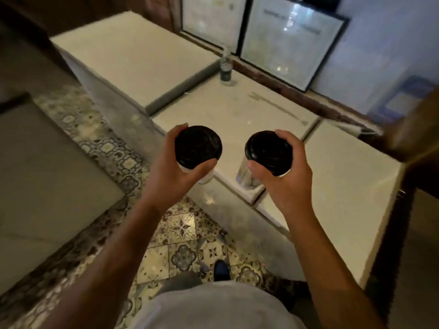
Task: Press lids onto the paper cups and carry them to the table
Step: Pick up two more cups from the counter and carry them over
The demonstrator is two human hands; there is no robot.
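Observation:
I hold two paper cups, each capped with a black lid. My left hand (169, 167) grips the left cup (198, 147) from its left side, with the thumb under the lid's rim. My right hand (285, 176) wraps the right cup (268, 151) from the right. Both cups are upright and hover above the near edge of a white table (237, 115). Only a sliver of each cup's white wall shows below its lid.
A glass bottle (225, 67) stands at the table's far edge by framed signs (292, 43). More white tables lie to the far left (133, 55) and to the right (344, 176). A grey surface (35, 174) is at my left, with patterned floor tiles (180, 245) below.

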